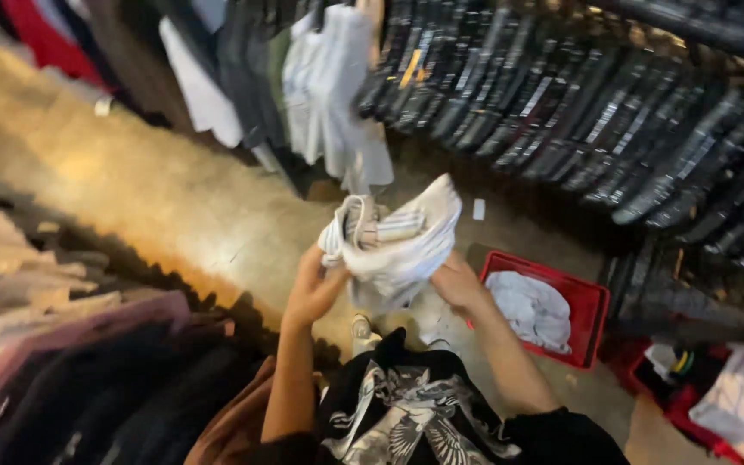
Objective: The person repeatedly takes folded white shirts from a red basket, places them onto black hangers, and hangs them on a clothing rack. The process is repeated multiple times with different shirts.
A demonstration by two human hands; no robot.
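A crumpled white garment (398, 237) with striped trim is held at frame centre, above the concrete floor (131, 185). The left hand (313, 288) grips its edge at 8 o'clock; the right hand (458, 282) clasps it at 4 o'clock. At 4 o'clock beyond the right hand, a red crate (592, 310) holds white cloth (531, 310). Hanging clothes (329, 86) are at 12 o'clock, dark racked garments (613, 120) at 2 o'clock, and a rail of dark and pink garments (71, 362) at 8 o'clock.
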